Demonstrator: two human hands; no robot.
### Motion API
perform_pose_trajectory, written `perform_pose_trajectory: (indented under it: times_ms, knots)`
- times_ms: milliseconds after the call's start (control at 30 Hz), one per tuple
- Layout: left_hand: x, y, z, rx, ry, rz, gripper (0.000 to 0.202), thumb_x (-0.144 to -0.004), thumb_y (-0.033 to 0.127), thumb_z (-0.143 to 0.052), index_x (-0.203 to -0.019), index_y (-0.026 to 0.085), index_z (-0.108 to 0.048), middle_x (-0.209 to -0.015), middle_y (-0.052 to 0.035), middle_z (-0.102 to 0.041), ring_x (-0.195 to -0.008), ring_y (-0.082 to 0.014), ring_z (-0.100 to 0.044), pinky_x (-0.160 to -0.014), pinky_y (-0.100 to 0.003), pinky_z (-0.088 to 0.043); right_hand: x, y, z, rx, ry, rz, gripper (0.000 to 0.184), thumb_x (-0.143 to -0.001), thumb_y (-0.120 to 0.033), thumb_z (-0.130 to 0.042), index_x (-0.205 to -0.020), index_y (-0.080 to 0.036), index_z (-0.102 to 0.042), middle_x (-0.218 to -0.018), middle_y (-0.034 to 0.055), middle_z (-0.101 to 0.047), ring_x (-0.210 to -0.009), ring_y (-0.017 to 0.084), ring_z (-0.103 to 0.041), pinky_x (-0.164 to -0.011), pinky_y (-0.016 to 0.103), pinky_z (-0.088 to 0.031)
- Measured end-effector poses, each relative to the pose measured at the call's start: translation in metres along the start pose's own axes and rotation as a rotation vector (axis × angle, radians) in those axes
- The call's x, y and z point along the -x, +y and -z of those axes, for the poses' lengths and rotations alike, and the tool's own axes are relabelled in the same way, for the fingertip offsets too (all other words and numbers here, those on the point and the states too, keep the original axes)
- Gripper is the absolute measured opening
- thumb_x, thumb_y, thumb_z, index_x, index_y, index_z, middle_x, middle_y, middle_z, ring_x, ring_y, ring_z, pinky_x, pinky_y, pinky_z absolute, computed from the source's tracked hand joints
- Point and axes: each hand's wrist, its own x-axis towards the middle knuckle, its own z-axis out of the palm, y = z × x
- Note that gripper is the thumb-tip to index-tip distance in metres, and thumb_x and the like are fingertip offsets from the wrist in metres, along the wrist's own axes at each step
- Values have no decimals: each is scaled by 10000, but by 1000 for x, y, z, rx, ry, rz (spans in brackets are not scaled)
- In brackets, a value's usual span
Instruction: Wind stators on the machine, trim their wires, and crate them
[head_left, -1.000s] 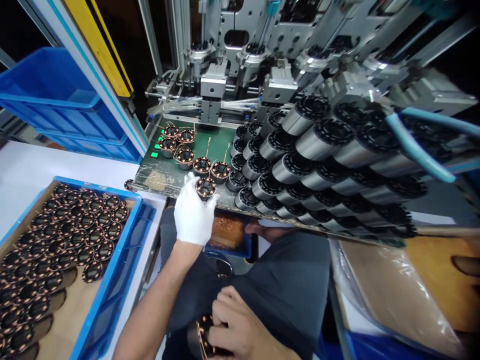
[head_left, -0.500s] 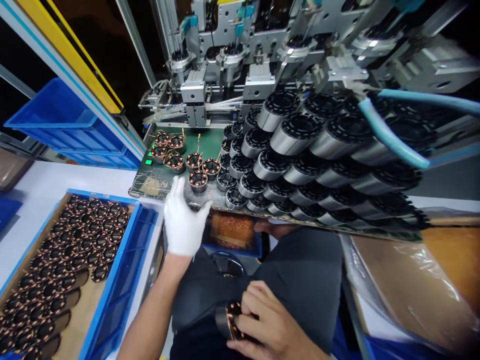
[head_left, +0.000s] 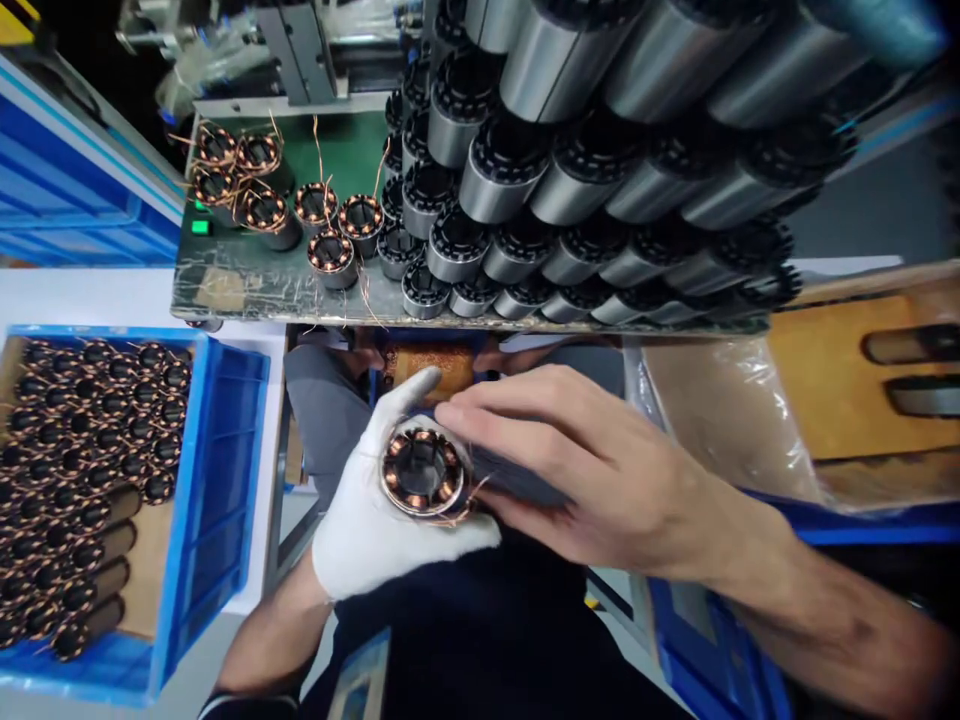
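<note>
A copper-wound motor stator (head_left: 391, 482) rests in my left hand (head_left: 390, 545), which wears a white glove. The thumb and fingers wrap around its sides, with the copper coils facing up. Thin loose wires stick out at its lower right. My right hand (head_left: 615, 470), bare, reaches in from the right with its fingertips against the stator's upper right rim. Its thumb is near the wire ends and partly hidden. Beyond the hands, several wound stators (head_left: 331, 258) with upright wire ends stand on the green bench (head_left: 292, 285).
Stacked unwound stators (head_left: 517, 245) fill the bench's right side. At left, a blue crate (head_left: 217, 480) holds rows of wound stators. Machine parts (head_left: 300, 50) stand behind the bench. An open carton with plastic film (head_left: 720, 410) is at right. Someone's feet show under the bench.
My left hand has come back from beside the bench stators and now cups the stator that my right hand held low over my lap. The stator is higher, and the view has shifted.
</note>
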Motion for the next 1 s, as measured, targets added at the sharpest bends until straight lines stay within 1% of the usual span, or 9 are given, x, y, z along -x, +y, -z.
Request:
perform_pose_trajectory:
  times_ms: [200,300,433,600,700,767,867,933,1000]
  knots:
    - [-8,1,7,22,-11,24,603,-799,240,-1002,-1326,262,-710,-1174,-43,-818,-1064,-273,-827,-1046,-442,-705,18,5,-4,38,64,49,480,-1196,-173,-525,-1620,-333,-683,-1360,55,-870,-1168,250,-835,-992,407,-685]
    - [-12,-1,2,38,-56,77,606,-763,194,-985,-1322,258,-760,-1297,-70,-820,-1225,-328,-799,-1167,-489,-657,16,11,-2,78,81,18,450,-1186,-192,-583,-1563,-385,-736,-1329,40,-881,-1169,256,-843,-976,388,-685]
    - [-11,1,-3,114,-102,153,751,-825,262,-946,-1537,269,-707,-1361,-91,-826,-1203,-323,-823,-1087,-469,-688,18,20,11,102,53,71,368,-1176,-172,-582,-1427,-305,-816,-1096,53,-898,-863,209,-806,-741,377,-610]
    - [-13,1,-3,-249,86,-49,526,-752,285,-1050,-1221,247,-817,-1154,-50,-855,-1063,-277,-836,-1021,-396,-674,25,-2,4,-670,78,-191,223,-1217,-339,-597,-1101,-301,-783,-1081,26,-849,-707,122,-760,-629,278,-595]
    - [-20,-7,-12,-52,-26,-143,535,-725,381,-1087,-1129,277,-752,-1058,-9,-815,-933,-218,-795,-910,-349,-670,19,-28,-25,-1162,308,-537,360,-1233,-469,-522,-927,-283,-558,-903,-43,-715,-372,51,-431,-370,239,-394]
    - [-24,-12,-24,289,-80,-91,591,-739,517,-1067,-1092,281,-655,-965,27,-748,-716,-130,-670,-727,-270,-613,18,-38,-49,-1069,446,-510,339,-1203,-487,-513,-922,-298,-531,-802,-46,-647,-362,82,-363,-354,264,-379]
    - [-33,-14,-40,572,53,100,549,-849,608,-916,-1074,280,-538,-893,61,-593,-499,-44,-294,-470,-216,-352,29,-39,-75,-753,419,-295,121,-1113,-321,-596,-1017,-291,-663,-842,23,-736,-579,176,-631,-585,321,-583]
    - [-44,-15,-38,506,135,103,426,-956,621,-742,-1055,269,-524,-896,51,-507,-511,-58,-150,-429,-241,-237,41,-33,-80,-681,378,-245,109,-1073,-208,-618,-1031,-283,-687,-862,19,-747,-671,185,-671,-654,321,-578]
    - [-57,-18,-26,260,216,-75,435,-975,664,-700,-1048,264,-543,-950,25,-506,-559,-79,-228,-469,-247,-300,52,-24,-77,-676,400,-275,167,-1114,-212,-584,-990,-273,-678,-793,-11,-684,-646,162,-630,-627,303,-523]
